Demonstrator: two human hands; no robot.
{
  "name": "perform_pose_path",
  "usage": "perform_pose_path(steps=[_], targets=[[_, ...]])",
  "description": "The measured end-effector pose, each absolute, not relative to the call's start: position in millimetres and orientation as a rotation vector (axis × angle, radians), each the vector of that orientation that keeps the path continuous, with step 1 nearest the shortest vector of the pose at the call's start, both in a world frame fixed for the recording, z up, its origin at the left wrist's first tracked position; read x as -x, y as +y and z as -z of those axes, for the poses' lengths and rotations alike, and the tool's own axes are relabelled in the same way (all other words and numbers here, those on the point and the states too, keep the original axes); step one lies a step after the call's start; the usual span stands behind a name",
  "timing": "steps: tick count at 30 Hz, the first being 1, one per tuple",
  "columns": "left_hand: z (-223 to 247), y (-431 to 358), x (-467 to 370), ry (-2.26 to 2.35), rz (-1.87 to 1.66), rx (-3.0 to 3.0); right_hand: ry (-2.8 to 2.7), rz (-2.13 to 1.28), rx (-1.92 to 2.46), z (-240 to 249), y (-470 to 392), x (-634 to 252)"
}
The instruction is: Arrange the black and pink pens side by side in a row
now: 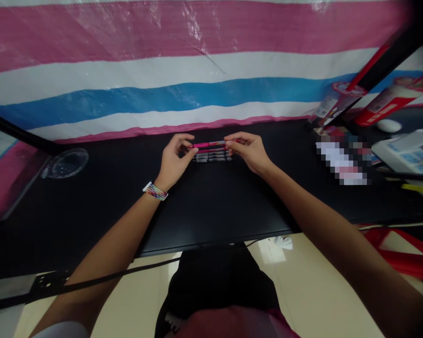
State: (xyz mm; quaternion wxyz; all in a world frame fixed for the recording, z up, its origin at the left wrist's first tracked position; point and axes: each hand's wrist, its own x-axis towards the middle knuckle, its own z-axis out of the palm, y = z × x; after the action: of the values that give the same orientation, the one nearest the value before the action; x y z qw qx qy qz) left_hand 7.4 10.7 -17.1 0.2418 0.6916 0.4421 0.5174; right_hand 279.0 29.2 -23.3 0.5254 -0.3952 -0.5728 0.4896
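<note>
Between my two hands a pink pen (209, 144) lies sideways at the middle of the black desk. My left hand (174, 157) pinches its left end between thumb and finger, and a woven multicoloured band circles that wrist. At the pen's right end the thumb and fingers of my right hand (247, 149) are closed on it. Just below it, several dark and clear pens (213, 157) lie in parallel, one against another. Their ends are partly covered by my fingers.
A round clear plastic lid (68, 163) lies at the left of the black desk (211, 206). On the right stand a clear cup (334, 103) with a red straw and a red-and-white cup (391, 101), near a white rounded object (389, 125). A striped plastic sheet (183, 98) hangs behind.
</note>
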Motion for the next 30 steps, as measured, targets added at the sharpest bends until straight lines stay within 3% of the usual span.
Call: perform_pose_path(steps=[20,30], targets=[[16.7,12.3,-4.4,1.232,-1.359,-1.815,-1.315,-1.245,0.908,26.7,30.3,-278.7],[24.0,22.5,1.5,1.179,-1.526,-1.649,-1.287,-1.015,0.914,24.5,35.0,-282.1]])
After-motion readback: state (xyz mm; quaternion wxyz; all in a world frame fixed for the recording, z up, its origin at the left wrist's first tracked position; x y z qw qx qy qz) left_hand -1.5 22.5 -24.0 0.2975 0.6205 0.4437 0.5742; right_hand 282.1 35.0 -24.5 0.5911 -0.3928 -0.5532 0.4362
